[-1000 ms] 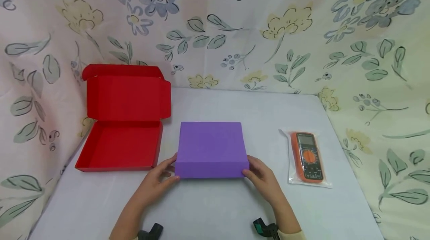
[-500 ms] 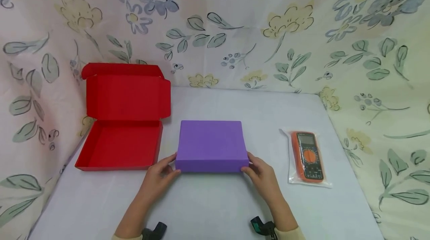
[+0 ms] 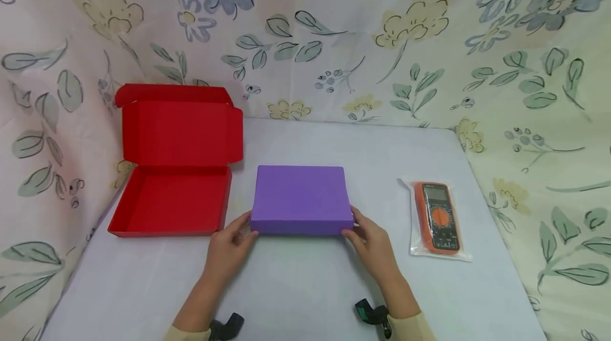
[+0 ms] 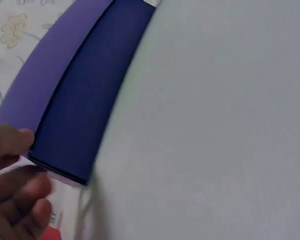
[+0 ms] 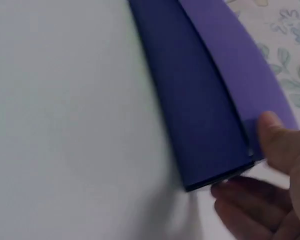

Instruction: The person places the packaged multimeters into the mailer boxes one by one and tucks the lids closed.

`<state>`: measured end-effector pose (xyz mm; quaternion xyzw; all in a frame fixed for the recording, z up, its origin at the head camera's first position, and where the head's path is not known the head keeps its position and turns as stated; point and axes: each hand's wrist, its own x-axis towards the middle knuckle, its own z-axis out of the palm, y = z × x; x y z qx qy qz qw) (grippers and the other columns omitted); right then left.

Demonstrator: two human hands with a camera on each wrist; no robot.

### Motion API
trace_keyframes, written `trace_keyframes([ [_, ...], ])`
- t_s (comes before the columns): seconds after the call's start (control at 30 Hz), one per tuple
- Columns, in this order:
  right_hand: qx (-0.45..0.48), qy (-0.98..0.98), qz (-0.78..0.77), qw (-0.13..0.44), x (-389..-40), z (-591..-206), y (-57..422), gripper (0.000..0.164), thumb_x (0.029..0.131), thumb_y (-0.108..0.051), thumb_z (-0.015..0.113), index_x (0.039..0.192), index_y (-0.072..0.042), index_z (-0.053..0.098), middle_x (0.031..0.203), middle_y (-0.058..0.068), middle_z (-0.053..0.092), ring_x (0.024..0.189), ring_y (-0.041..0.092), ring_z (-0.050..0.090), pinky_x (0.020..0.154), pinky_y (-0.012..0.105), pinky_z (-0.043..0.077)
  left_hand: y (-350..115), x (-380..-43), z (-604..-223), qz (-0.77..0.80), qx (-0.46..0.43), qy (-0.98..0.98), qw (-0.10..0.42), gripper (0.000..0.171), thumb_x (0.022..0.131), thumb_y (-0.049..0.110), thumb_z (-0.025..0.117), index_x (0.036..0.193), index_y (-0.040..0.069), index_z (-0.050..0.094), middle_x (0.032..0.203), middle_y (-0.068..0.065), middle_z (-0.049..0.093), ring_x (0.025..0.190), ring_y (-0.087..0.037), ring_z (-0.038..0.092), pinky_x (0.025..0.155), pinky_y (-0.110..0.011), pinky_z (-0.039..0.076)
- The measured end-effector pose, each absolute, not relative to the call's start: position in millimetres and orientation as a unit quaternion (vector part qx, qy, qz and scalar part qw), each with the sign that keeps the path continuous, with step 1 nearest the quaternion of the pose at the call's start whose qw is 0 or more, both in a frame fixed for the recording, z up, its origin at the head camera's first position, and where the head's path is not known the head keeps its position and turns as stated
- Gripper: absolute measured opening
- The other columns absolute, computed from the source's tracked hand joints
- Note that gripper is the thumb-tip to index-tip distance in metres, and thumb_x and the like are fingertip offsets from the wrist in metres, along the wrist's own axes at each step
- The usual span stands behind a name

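A purple cardboard box (image 3: 300, 193), lid side up, sits at the middle of the white table. My left hand (image 3: 227, 253) holds its near left corner, and my right hand (image 3: 377, 254) grips the near right corner. In the left wrist view a thumb (image 4: 24, 139) lies on the purple front flap, with the other fingers curled around the box's end. The right wrist view mirrors this, its thumb (image 5: 271, 125) pressing the flap close to the corner. Below the flap shows a darker front wall (image 5: 182, 100). The inside of the box is hidden.
To the left stands a red cardboard box (image 3: 174, 200) with its lid (image 3: 176, 131) raised and nothing inside. An orange and black multimeter (image 3: 439, 219) in a clear plastic bag lies at right. Flowered cloth (image 3: 305, 76) hangs behind the white table (image 3: 296, 288).
The purple box's front face looks narrower, and its near edge has come down and back a little with both hands. The whole head view has shifted slightly; the red box and multimeter stay put.
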<state>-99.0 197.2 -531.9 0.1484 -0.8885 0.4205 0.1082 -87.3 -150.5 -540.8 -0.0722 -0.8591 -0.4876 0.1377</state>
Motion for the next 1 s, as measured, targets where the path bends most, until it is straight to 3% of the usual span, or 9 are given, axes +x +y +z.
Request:
trace_keyframes([
  [0.1, 0.155, -0.875, 0.454, 0.067, -98, -529, 197, 0.056, 0.093, -0.01, 0.075, 0.145, -0.002, 0.055, 0.127, 0.015, 0.066, 0.108, 0.028, 0.07, 0.087, 0.031, 0.058, -148, -87, -536, -0.512, -0.068, -0.852, 0.081, 0.066, 0.085, -0.001, 0.081, 0.145, 0.005, 0.057, 0.125, -0.01, 0.064, 0.077, -0.015, 0.058, 0.064, -0.022, 0.052],
  [0.2, 0.147, -0.857, 0.493, 0.027, -97, -526, 196, 0.048, 0.099, -0.011, 0.068, 0.145, -0.005, 0.055, 0.132, 0.013, 0.061, 0.114, 0.031, 0.067, 0.091, 0.037, 0.057, -147, -86, -532, -0.549, -0.056, -0.833, 0.037, 0.07, 0.091, -0.001, 0.075, 0.154, 0.008, 0.046, 0.139, -0.014, 0.051, 0.09, -0.021, 0.059, 0.071, -0.026, 0.054],
  [0.4, 0.116, -0.83, 0.545, -0.02, -94, -516, 195, 0.033, 0.105, -0.013, 0.06, 0.136, -0.005, 0.057, 0.135, 0.015, 0.055, 0.121, 0.036, 0.06, 0.095, 0.047, 0.055, -148, -82, -521, -0.555, -0.038, -0.83, 0.051, 0.058, 0.094, 0.002, 0.071, 0.149, 0.006, 0.052, 0.139, -0.007, 0.054, 0.101, -0.017, 0.058, 0.076, -0.024, 0.053],
  [0.53, 0.052, -0.824, 0.562, -0.053, -96, -502, 195, 0.034, 0.106, -0.019, 0.058, 0.135, -0.001, 0.058, 0.133, 0.015, 0.061, 0.122, 0.032, 0.059, 0.1, 0.056, 0.049, -152, -84, -506, -0.601, -0.031, -0.798, 0.034, 0.059, 0.099, 0.005, 0.064, 0.155, 0.007, 0.045, 0.137, -0.009, 0.054, 0.101, -0.019, 0.06, 0.08, -0.02, 0.054],
  [0.67, 0.018, -0.783, 0.616, -0.079, -103, -488, 195, 0.045, 0.108, -0.026, 0.055, 0.142, 0.003, 0.054, 0.134, 0.019, 0.063, 0.117, 0.028, 0.064, 0.102, 0.047, 0.051, -159, -93, -489, -0.658, -0.011, -0.753, 0.006, 0.046, 0.107, 0.011, 0.053, 0.152, 0.007, 0.048, 0.127, -0.013, 0.058, 0.094, -0.027, 0.061, 0.078, -0.024, 0.056],
  [0.8, 0.004, -0.754, 0.651, -0.089, -106, -480, 194, 0.05, 0.108, -0.029, 0.054, 0.147, 0.002, 0.05, 0.136, 0.021, 0.061, 0.11, 0.025, 0.069, 0.093, 0.034, 0.056, -164, -98, -477, -0.668, 0.041, -0.742, -0.042, 0.038, 0.107, 0.024, 0.055, 0.141, 0.005, 0.059, 0.107, -0.011, 0.063, 0.086, -0.025, 0.061, 0.077, -0.026, 0.055],
  [1.0, -0.066, -0.773, 0.625, -0.086, -104, -473, 190, 0.051, 0.104, -0.04, 0.06, 0.134, 0.002, 0.063, 0.113, 0.018, 0.071, 0.089, 0.025, 0.072, 0.081, 0.031, 0.06, -167, -96, -472, -0.648, 0.076, -0.753, -0.087, 0.04, 0.104, 0.028, 0.062, 0.136, 0.004, 0.062, 0.098, -0.017, 0.063, 0.083, -0.023, 0.06, 0.076, -0.027, 0.054],
])
